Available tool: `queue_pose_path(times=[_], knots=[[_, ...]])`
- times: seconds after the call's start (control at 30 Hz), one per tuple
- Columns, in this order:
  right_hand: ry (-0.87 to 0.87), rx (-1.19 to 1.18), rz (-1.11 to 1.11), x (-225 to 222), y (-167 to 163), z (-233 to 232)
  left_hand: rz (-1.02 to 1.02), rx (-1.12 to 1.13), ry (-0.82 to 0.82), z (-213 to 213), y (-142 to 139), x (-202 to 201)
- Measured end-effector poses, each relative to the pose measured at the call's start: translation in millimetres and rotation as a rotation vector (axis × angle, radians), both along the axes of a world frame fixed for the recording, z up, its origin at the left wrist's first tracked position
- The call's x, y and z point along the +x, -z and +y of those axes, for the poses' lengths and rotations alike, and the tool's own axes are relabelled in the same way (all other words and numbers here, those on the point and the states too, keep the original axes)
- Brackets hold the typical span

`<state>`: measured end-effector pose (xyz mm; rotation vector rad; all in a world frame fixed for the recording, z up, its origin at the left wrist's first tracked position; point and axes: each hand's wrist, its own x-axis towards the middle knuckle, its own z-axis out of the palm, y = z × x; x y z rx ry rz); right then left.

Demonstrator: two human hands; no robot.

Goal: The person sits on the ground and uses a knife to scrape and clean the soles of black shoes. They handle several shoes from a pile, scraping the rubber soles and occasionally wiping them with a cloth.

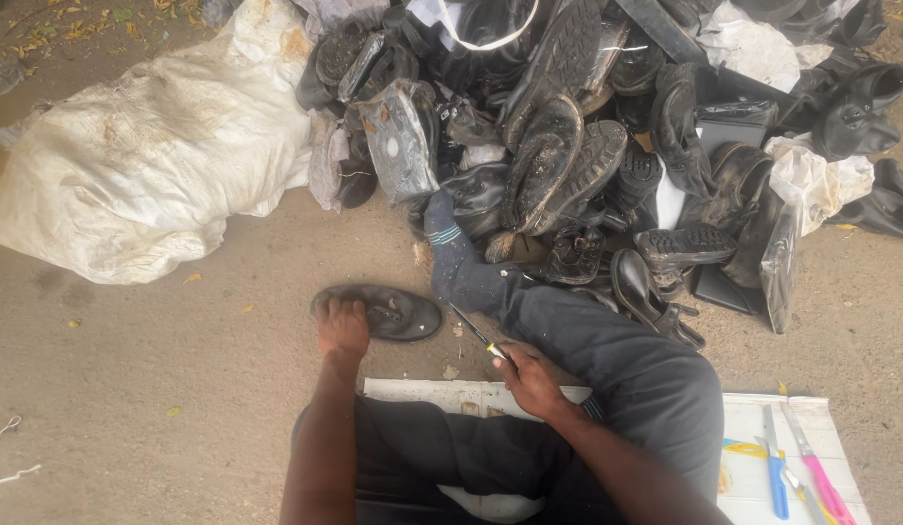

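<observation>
While my left hand presses flat on a black shoe sole, my right hand grips a thin blade.
Blade tip sits just right of my left fingers; I should keep it angled away.

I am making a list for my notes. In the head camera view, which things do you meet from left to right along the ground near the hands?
White sack → left hand on a black shoe → small tool in the right hand → blue-handled tool → pink-handled tool.
</observation>
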<state>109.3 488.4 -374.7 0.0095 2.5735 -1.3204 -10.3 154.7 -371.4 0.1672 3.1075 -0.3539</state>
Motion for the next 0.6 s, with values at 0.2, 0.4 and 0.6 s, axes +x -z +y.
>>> queue_pose_path(times=[0.2, 0.4, 0.6], knots=[[-0.041, -0.047, 0.035, 11.1, -23.4, -14.8, -0.283, 0.039, 0.064, 15.3, 9.2, 15.0], [-0.104, -0.036, 0.136, 22.1, -38.0, -25.3, -0.567, 0.298, -0.073, 52.7, 4.3, 23.4], [0.001, 0.101, 0.199, 16.1, -7.4, -23.6, -0.191, 0.322, -0.013, 61.1, 22.7, 14.9]])
